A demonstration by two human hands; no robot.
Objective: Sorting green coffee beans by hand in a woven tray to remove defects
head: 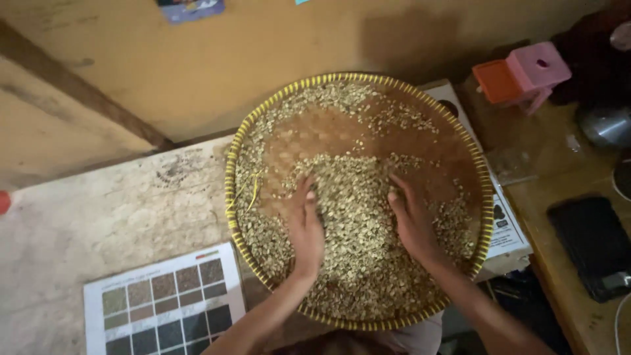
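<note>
A round woven tray with a yellow-striped rim [231, 197] lies on the worn table and holds a heap of pale green beans [358, 217]. My left hand [306, 227] lies flat on the beans at the heap's left side, fingers together and pointing away from me. On the right side of the heap rests my right hand [411, 220], flat too, fingers spread slightly into the beans. Neither hand grips anything. Bare brown weave [322, 135] shows in the tray's far half, ringed by a thin band of beans.
A printed chart with a grid of colour samples [164, 302] lies at the front left. A white sheet [509, 230] sticks out under the tray's right edge. Right of it are a dark phone [591, 246], a metal pot [605, 125] and orange and pink boxes [522, 75].
</note>
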